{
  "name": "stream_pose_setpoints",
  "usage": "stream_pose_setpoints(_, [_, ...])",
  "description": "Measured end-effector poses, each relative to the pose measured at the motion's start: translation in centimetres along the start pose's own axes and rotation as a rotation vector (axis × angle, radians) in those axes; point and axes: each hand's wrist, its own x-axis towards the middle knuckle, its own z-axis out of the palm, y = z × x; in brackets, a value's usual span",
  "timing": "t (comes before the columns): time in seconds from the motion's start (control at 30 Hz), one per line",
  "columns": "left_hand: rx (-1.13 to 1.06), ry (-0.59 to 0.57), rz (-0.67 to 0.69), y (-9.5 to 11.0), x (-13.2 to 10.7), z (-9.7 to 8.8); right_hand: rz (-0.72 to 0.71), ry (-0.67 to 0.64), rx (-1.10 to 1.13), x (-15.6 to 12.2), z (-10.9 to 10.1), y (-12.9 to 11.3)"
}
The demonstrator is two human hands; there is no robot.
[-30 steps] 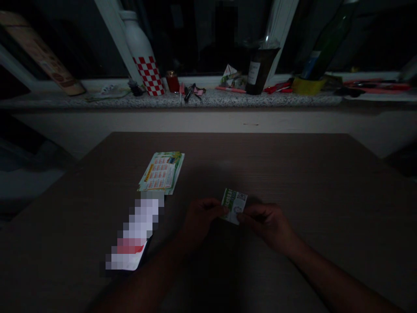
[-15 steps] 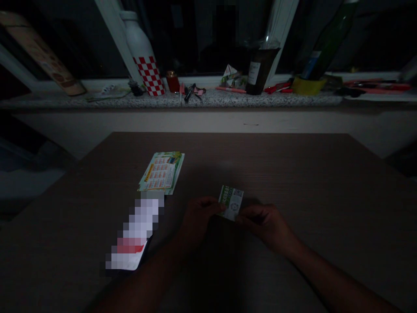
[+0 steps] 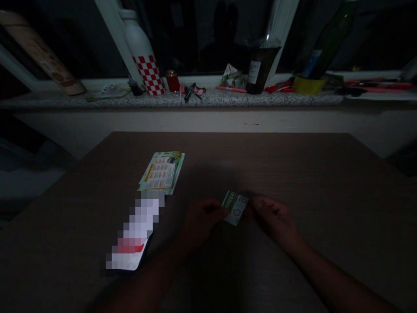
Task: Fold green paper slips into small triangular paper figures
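Observation:
A small green-and-white printed card [image 3: 236, 209], with a code square near its upper right corner, is held above the table in front of me. My left hand [image 3: 206, 219] pinches its left edge between thumb and fingers. At the card's right edge, close to the upper corner, the fingertips of my right hand [image 3: 276, 217] are closed; the dim light blurs that contact. Left of my hands lies a stack of printed leaflets [image 3: 159, 174] with green borders and rows of orange print. Just below it is a phone-like flat thing [image 3: 132, 263], mostly blurred out.
The wooden table [image 3: 309, 174] reaches to a wall under a stone windowsill [image 3: 215, 100]. Along the sill stand a checkered red-and-white bottle [image 3: 148, 69], a dark cup [image 3: 257, 71], a green bottle [image 3: 330, 43], a small red jar [image 3: 172, 81] and a patterned tumbler [image 3: 48, 56].
The card has shifted slightly right and tilted. My right hand has moved from its lower right corner up along the right edge. My left hand keeps its hold.

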Motion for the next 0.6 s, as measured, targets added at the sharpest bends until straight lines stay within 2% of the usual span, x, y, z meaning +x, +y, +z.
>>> stream_pose_setpoints(0.13, [0.306, -0.053, 0.204, 0.5, -0.4, -0.3, 0.039, 0.014, 0.077, 0.3, -0.6, 0.7])
stream_pose_setpoints(0.3, [0.586, -0.072, 0.493, 0.8, -0.3, -1.0, 0.077, -0.047, -0.062, 0.4, -0.8, -0.1])
stream_pose_setpoints(0.43, [0.670, -0.069, 0.562, 0.7, -0.3, -1.2, 0.052, -0.103, -0.087, 0.3, -0.9, -0.6])
stream_pose_setpoints(0.6, [0.690, -0.098, 0.627, 0.7, -0.3, -1.2, 0.088, -0.250, -0.079, 0.2, -1.3, -0.5])
